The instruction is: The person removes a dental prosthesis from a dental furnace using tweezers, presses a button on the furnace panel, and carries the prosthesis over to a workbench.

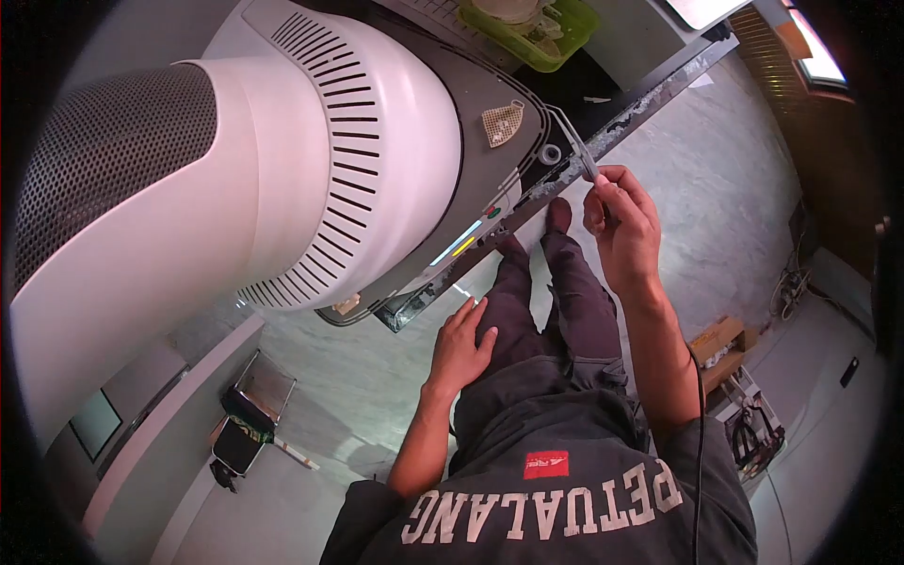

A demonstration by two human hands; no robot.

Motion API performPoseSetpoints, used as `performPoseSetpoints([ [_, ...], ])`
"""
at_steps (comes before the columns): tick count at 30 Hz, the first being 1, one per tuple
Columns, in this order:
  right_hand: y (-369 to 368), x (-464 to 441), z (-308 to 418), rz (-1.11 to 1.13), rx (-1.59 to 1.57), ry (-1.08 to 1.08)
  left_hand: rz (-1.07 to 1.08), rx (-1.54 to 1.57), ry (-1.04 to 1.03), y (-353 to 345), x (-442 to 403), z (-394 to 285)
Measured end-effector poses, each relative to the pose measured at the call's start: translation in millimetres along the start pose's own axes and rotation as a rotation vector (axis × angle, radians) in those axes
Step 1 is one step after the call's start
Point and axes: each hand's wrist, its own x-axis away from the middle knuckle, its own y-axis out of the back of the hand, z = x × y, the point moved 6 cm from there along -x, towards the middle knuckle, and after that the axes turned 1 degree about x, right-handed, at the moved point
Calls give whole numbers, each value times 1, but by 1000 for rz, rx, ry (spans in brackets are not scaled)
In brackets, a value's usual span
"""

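A bulky white machine [405, 141] with rows of dark vent slots took up most of the view. It stood on a black table [650, 102] whose front edge, facing the person, was badly scuffed and flecked with white. Under the machine spread a dark grey base [478, 83] with rounded corners. The person's dark trousers [508, 311] showed below that front edge, and a cardboard box [718, 350] lay well apart on the floor. A green basket [539, 55] stood beyond the base's right edge, with pale, partly clear things in it, too small to make out.

The left hand [461, 347] was held with its fingers loosely spread and nothing in it, in front of the trousers and near the table's front left corner; whether it touched the cloth could not be told. The right hand [621, 215], just off the front edge, pinched slim metal tweezers [586, 158] between thumb and fingers. They reached over that edge to the base's front right corner, their two arms apart; whether the tips touched anything could not be told.

A lit display [457, 242] glowed along the base's front edge. A beige mesh-patterned piece [503, 123] lay on the base near its front right corner. A small grey ring [549, 154] sat just outside that corner, beside the tweezers.
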Motion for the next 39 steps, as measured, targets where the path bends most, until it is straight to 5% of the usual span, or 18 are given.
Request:
performPoseSetpoints([
  [21,-16,9,-6,109,-90,-135,-9,6,6,6,-4,3],
  [39,-23,8,3,-18,224,35,2,8,9,3,-2,13],
])
